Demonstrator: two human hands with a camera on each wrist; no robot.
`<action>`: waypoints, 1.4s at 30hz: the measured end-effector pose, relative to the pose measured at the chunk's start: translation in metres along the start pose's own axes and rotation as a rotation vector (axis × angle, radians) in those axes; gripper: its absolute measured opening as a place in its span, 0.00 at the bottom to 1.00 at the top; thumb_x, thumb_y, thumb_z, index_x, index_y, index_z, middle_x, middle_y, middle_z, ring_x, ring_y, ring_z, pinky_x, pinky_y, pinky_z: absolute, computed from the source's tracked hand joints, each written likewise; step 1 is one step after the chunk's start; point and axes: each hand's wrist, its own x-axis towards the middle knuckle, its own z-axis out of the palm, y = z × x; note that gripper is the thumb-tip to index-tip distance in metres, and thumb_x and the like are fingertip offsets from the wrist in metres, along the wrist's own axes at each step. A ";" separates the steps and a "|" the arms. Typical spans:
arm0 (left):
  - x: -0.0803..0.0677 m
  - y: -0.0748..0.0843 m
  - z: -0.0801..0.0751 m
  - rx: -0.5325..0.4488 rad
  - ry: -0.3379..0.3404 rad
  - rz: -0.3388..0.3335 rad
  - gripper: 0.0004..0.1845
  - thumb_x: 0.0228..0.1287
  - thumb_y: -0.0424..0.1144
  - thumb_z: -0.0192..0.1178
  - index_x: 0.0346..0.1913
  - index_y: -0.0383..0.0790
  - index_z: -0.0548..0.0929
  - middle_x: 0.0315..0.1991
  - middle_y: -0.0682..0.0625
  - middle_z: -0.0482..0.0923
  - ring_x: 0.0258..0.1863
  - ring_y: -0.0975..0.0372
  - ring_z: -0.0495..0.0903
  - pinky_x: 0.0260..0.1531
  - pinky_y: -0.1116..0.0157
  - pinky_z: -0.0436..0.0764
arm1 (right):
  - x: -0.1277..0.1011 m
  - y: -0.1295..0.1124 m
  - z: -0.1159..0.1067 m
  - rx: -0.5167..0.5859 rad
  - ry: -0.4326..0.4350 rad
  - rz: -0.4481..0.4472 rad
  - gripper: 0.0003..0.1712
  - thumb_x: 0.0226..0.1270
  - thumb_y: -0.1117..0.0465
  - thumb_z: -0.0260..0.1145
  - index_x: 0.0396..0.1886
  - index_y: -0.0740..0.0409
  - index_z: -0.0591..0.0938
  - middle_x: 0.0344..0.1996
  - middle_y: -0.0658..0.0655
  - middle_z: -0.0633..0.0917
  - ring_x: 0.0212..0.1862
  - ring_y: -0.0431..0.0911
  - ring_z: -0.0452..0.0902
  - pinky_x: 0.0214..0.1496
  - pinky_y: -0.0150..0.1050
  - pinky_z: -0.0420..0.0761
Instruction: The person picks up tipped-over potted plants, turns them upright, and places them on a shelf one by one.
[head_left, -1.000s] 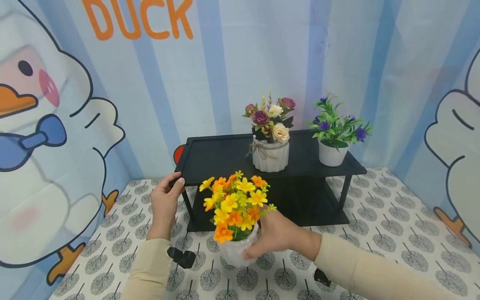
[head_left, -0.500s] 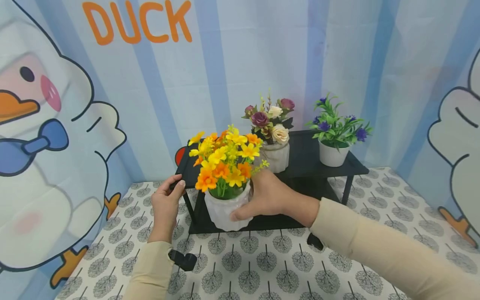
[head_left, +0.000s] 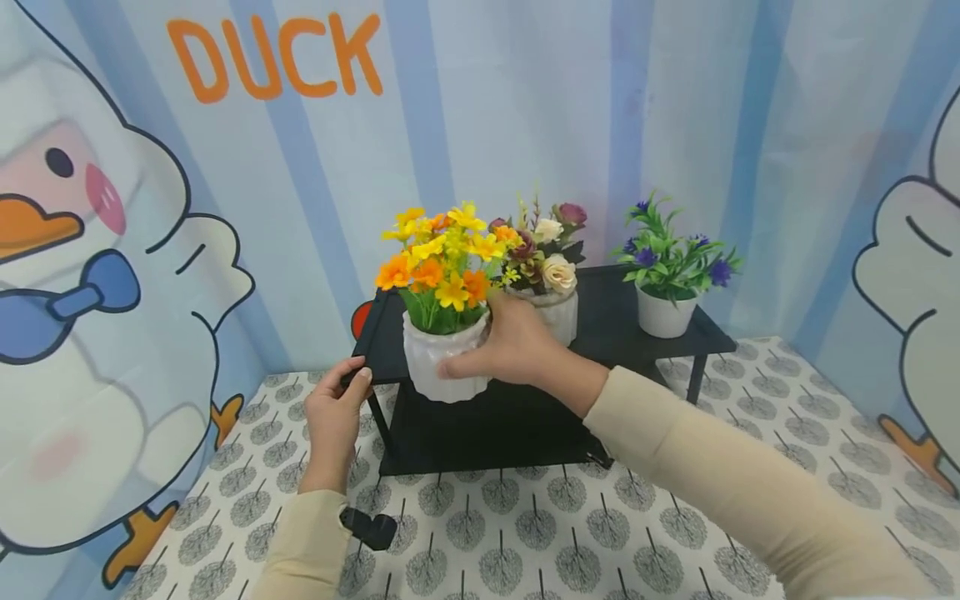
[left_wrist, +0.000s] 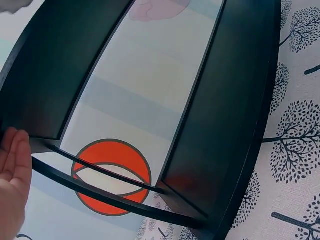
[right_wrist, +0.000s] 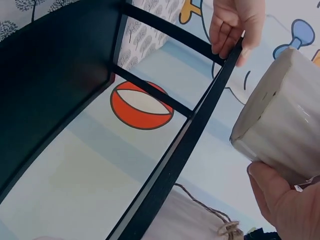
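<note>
The white pot of yellow and orange flowers has risen from the table to the black shelf's top-left front edge, upright in the right hand's grip, left hand pinching the shelf's corner.

White pot, black shelf

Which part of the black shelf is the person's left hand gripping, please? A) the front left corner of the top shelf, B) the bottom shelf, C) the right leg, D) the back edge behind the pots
A: the left hand pinches the front left corner of the black shelf, while the right hand holds the yellow flower pot.
</note>
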 end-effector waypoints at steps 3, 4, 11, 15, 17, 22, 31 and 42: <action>-0.002 -0.004 0.000 -0.001 0.005 -0.002 0.17 0.66 0.41 0.56 0.54 0.39 0.79 0.52 0.46 0.73 0.38 0.72 0.77 0.42 0.79 0.80 | 0.005 0.001 0.006 0.005 0.020 0.053 0.55 0.31 0.40 0.78 0.64 0.48 0.66 0.50 0.52 0.79 0.50 0.46 0.76 0.51 0.43 0.80; -0.003 -0.005 0.000 0.003 0.009 -0.001 0.17 0.66 0.41 0.56 0.54 0.39 0.79 0.52 0.46 0.73 0.37 0.72 0.77 0.42 0.79 0.80 | 0.007 0.001 0.008 0.016 0.027 0.062 0.55 0.32 0.40 0.78 0.64 0.48 0.67 0.50 0.52 0.79 0.51 0.46 0.76 0.51 0.43 0.80; -0.004 -0.004 -0.001 0.005 0.011 0.020 0.16 0.66 0.40 0.56 0.54 0.38 0.79 0.54 0.45 0.73 0.37 0.74 0.77 0.42 0.80 0.80 | 0.026 -0.003 0.025 0.040 0.090 0.173 0.53 0.35 0.38 0.76 0.61 0.57 0.67 0.49 0.55 0.77 0.47 0.48 0.76 0.45 0.43 0.83; -0.004 -0.005 0.000 -0.013 -0.005 0.012 0.16 0.66 0.39 0.56 0.54 0.37 0.78 0.53 0.44 0.73 0.38 0.73 0.77 0.43 0.79 0.80 | 0.032 -0.001 0.031 0.056 0.127 0.224 0.53 0.36 0.38 0.76 0.60 0.60 0.66 0.50 0.58 0.76 0.47 0.50 0.76 0.43 0.43 0.83; -0.004 -0.005 0.000 -0.022 -0.008 0.011 0.17 0.66 0.39 0.56 0.55 0.36 0.78 0.53 0.44 0.73 0.38 0.73 0.77 0.43 0.79 0.80 | 0.034 0.000 0.034 0.076 0.144 0.229 0.54 0.36 0.39 0.76 0.61 0.60 0.66 0.51 0.59 0.76 0.48 0.50 0.76 0.44 0.44 0.83; -0.001 -0.005 -0.001 -0.039 -0.010 0.020 0.17 0.67 0.39 0.56 0.55 0.37 0.78 0.53 0.44 0.73 0.39 0.72 0.77 0.44 0.78 0.80 | 0.040 0.004 0.042 0.126 0.176 0.231 0.57 0.37 0.39 0.77 0.64 0.60 0.63 0.55 0.60 0.72 0.54 0.51 0.72 0.53 0.46 0.80; 0.000 -0.007 -0.001 -0.054 -0.012 0.014 0.17 0.67 0.39 0.55 0.55 0.36 0.77 0.55 0.44 0.72 0.41 0.73 0.77 0.44 0.78 0.80 | 0.046 0.010 0.055 0.140 0.186 0.218 0.58 0.39 0.41 0.77 0.66 0.59 0.60 0.57 0.60 0.68 0.54 0.52 0.71 0.55 0.47 0.78; 0.001 -0.004 0.000 -0.042 -0.001 0.039 0.17 0.66 0.39 0.56 0.54 0.36 0.78 0.54 0.44 0.73 0.39 0.73 0.77 0.44 0.78 0.80 | 0.049 0.020 0.057 0.097 0.164 0.254 0.61 0.40 0.36 0.74 0.67 0.62 0.57 0.60 0.62 0.67 0.58 0.54 0.69 0.58 0.50 0.77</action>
